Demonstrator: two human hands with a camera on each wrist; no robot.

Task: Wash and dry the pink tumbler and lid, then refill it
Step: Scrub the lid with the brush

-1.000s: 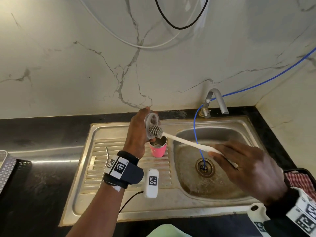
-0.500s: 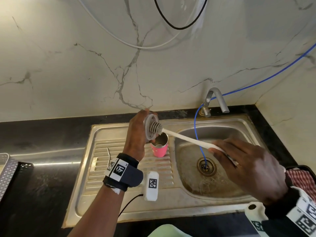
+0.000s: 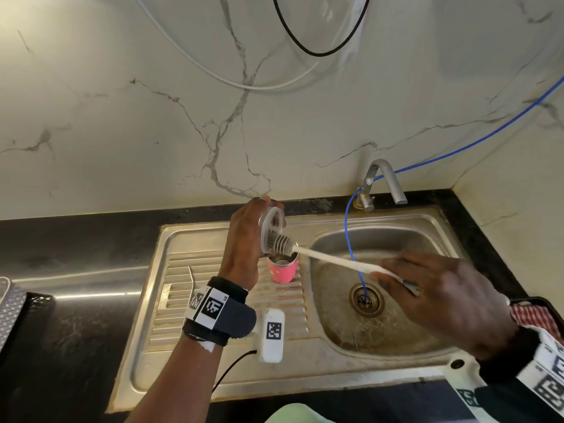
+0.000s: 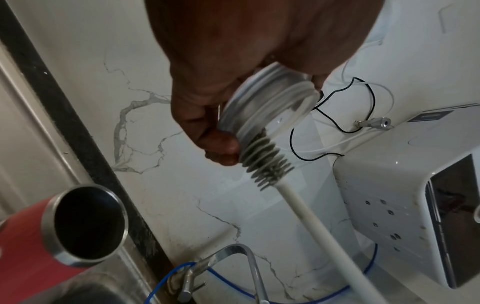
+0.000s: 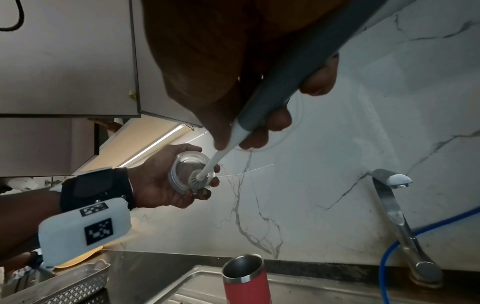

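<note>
The pink tumbler (image 3: 282, 269) stands upright and uncovered on the sink's drainboard; its steel rim shows in the left wrist view (image 4: 83, 226) and the right wrist view (image 5: 244, 273). My left hand (image 3: 244, 239) holds the clear lid (image 3: 272, 228) on edge above the tumbler, fingers curled round its rim (image 4: 265, 107). My right hand (image 3: 442, 294) grips the handle of a white bottle brush (image 3: 335, 261). The grey ribbed brush head (image 4: 265, 160) presses inside the lid (image 5: 192, 174).
The steel sink (image 3: 213, 361) has a basin with a drain (image 3: 364, 299) on the right. A tap (image 3: 384, 181) and a blue hose (image 3: 351, 233) stand behind it. A metal straw (image 3: 192, 282) lies on the drainboard. A mesh tray (image 3: 12, 312) sits far left, a checked cloth (image 3: 537, 315) far right.
The brush head has shifted slightly inside the lid, first up and then back down. Both hands stay over the sink in nearly the same places.
</note>
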